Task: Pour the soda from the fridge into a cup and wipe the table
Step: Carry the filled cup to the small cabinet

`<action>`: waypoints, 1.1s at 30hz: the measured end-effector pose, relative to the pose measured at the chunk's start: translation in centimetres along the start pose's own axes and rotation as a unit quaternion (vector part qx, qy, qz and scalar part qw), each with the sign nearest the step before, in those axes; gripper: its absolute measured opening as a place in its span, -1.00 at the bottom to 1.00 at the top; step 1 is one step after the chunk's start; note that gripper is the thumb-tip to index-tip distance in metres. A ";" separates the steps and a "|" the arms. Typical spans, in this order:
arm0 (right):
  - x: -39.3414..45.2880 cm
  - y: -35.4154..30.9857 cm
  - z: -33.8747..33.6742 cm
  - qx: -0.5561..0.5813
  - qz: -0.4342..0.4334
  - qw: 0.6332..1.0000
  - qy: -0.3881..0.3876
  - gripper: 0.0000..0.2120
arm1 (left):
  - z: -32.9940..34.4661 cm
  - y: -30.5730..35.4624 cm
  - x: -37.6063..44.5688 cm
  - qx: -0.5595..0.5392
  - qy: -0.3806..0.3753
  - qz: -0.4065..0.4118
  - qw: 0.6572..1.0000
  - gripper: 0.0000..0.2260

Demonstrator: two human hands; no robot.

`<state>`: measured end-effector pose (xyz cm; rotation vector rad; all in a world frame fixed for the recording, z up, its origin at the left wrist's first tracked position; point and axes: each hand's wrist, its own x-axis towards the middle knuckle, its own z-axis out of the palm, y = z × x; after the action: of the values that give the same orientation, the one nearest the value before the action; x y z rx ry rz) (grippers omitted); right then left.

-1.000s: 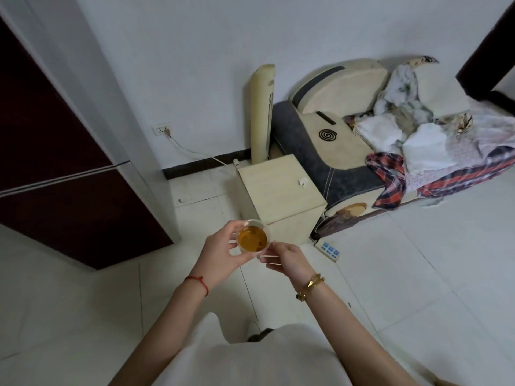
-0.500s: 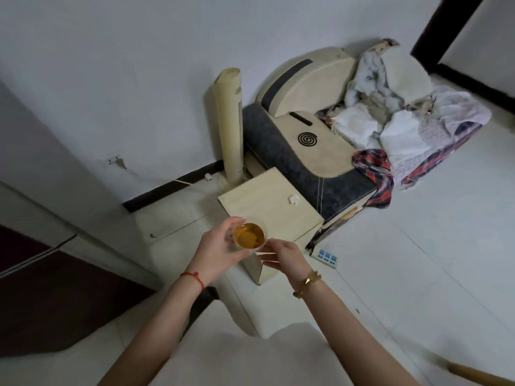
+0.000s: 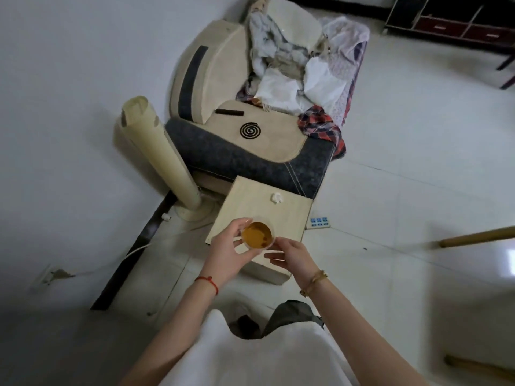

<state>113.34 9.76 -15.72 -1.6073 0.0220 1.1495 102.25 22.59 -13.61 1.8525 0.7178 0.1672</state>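
Head view. We are carrying the cup (image 3: 256,235), filled with amber soda (image 3: 256,234), at the centre of the frame, just above the near edge of the small wooden surface (image 3: 267,210). Our left hand (image 3: 227,253) is gripping the cup from 9 o'clock, fingers curled round its wall; this hand appears to be bearing the weight. Our right hand (image 3: 289,253) is coming in from 4 o'clock, fingertips meeting the cup's rim side while the remaining fingers are lying loosely spread; we judge that it is steadying the cup against slopping, since the liquid is standing near the brim. Whether it is truly pinching the cup, we cannot tell. The two hands are thus together about the one cup. We are holding the cup upright and level, presumably for setting it down on the surface below.

At 12 o'clock from the cup, a crumpled white tissue (image 3: 276,197) is lying on the far part of the surface, apart from the cup; we take it as the likely wiping material. Beyond, at 12 o'clock, a massage chair (image 3: 250,135) is bearing a heap of laundry (image 3: 306,68); at 10 o'clock a tower fan (image 3: 156,151) is standing; at 2 o'clock a power strip (image 3: 320,222) is lying on the floor.
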 end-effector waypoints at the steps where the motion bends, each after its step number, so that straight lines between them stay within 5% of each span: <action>1: 0.3 -0.2 0.4 0.006 0.001 1.000 0.009 -0.70 | -0.4 0.0 0.7 0.003 -0.014 0.006 1.000 -0.43; 22: 10.0 -3.0 -0.8 0.048 0.037 0.992 0.111 -0.76 | 0.8 -1.9 13.2 0.010 -0.121 0.024 0.992 -0.46; 33: 19.9 1.0 -1.1 0.103 0.080 0.979 0.158 -0.78 | 4.1 -10.1 20.5 -0.015 -0.142 -0.035 0.989 -0.47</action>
<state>124.05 18.88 -29.84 -1.6077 0.4706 0.9658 116.63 32.79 -28.71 1.7732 0.5777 -0.1294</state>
